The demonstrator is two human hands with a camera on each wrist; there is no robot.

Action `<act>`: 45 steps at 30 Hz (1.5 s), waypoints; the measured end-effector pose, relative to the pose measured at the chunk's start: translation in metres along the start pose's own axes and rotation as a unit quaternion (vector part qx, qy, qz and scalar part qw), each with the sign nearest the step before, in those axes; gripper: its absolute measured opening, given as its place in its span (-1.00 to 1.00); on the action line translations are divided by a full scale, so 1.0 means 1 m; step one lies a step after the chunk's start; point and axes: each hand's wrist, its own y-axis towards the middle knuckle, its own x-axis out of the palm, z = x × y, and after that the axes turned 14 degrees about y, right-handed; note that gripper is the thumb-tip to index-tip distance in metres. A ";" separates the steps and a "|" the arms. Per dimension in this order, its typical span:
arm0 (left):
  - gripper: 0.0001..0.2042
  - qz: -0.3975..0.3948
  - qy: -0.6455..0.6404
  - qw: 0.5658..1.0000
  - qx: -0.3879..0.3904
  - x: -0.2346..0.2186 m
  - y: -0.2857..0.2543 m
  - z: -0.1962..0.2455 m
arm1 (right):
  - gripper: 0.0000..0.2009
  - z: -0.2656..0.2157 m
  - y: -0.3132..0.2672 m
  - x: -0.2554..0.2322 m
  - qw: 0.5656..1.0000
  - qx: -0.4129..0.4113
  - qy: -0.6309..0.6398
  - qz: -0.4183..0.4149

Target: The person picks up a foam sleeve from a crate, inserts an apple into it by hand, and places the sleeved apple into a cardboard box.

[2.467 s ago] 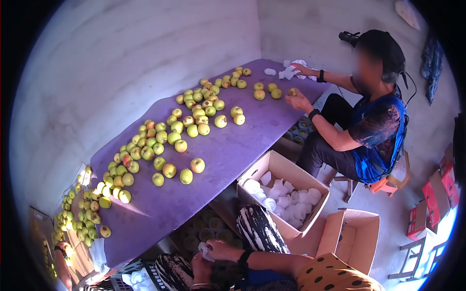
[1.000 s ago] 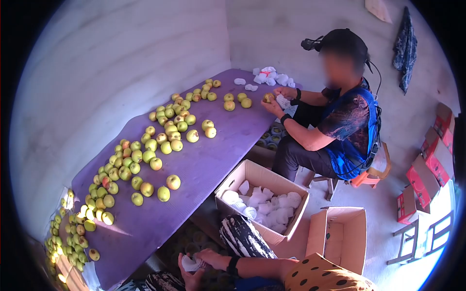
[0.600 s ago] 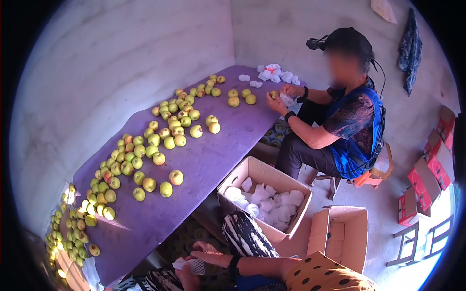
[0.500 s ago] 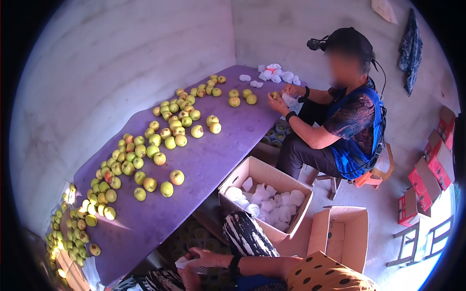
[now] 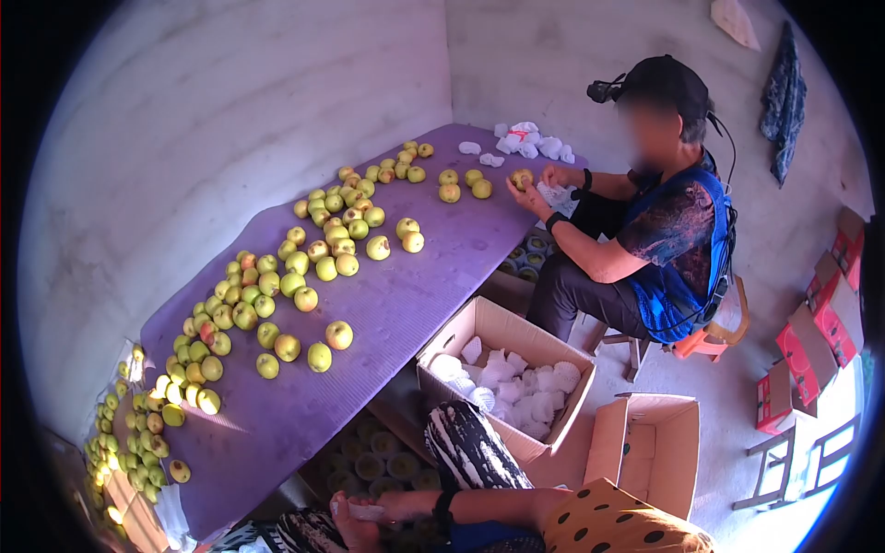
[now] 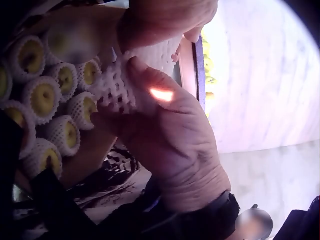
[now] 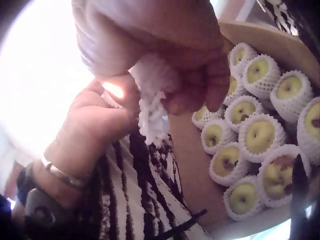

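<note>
A white foam net [image 6: 120, 85] is between both hands, above the lap. My left hand [image 6: 175, 130] pinches it between thumb and fingers, and my right hand [image 7: 155, 35] grips the same net [image 7: 152, 110] from the other side. In the head view, the left hand [image 5: 355, 531] and right hand [image 5: 396, 507] meet low at the table's near side. Whether an apple sits inside the net is hidden by the fingers. Beside the hands, a carton holds several net-wrapped apples [image 7: 260, 135], their tops facing up.
Loose apples [image 5: 244, 315] lie across the purple table [image 5: 387, 304]. A carton [image 5: 562, 424] of foam nets stands right of my knee, with another carton [image 5: 678, 461] beyond it. Across from me a seated person [image 5: 682, 212] holds an apple and a net. Red boxes [image 5: 807, 355] stand far right.
The head view has turned to the right. My right hand has moved closer over the net. The other person's hand has left the nets on the table and now holds one beside an apple.
</note>
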 end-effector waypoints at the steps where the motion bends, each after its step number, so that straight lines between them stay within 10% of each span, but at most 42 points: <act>1: -0.83 -0.002 -0.005 1.000 -0.007 0.001 -0.002 0.001 | -0.50 -0.017 -0.018 -0.001 0.999 -0.049 0.019 0.007; 3: -0.84 -0.007 -0.017 1.000 -0.019 0.006 -0.005 0.005 | -0.44 -0.038 -0.045 -0.002 0.987 -0.146 0.057 0.022; 9: -0.86 -0.082 0.078 0.989 0.093 0.025 -0.016 0.017 | -0.69 0.055 0.046 -0.003 0.977 -0.099 0.154 -0.109; 12: -0.84 -0.029 0.061 0.995 0.067 0.023 -0.016 0.020 | -0.70 0.003 0.007 0.002 0.985 0.039 0.134 -0.105; 18: -0.82 -0.016 0.024 0.998 0.054 0.006 -0.009 0.012 | -0.75 0.056 0.060 0.016 0.994 -0.092 -0.051 0.017; 21: -0.76 0.031 0.088 0.990 0.108 0.013 -0.009 0.012 | -0.64 0.022 0.040 0.016 0.999 0.016 -0.018 0.036; 24: -0.64 0.015 0.044 0.995 0.087 0.011 -0.008 0.017 | -0.60 0.038 0.051 0.022 0.980 -0.098 -0.133 0.107; 27: -0.55 -0.008 0.037 0.995 0.088 0.019 -0.015 0.021 | -0.65 0.052 0.070 0.020 0.976 -0.022 -0.204 0.078; 45: -0.62 -0.055 0.219 0.966 0.124 0.000 -0.019 0.025 | -0.86 0.111 0.134 0.022 0.977 -0.204 0.016 -0.065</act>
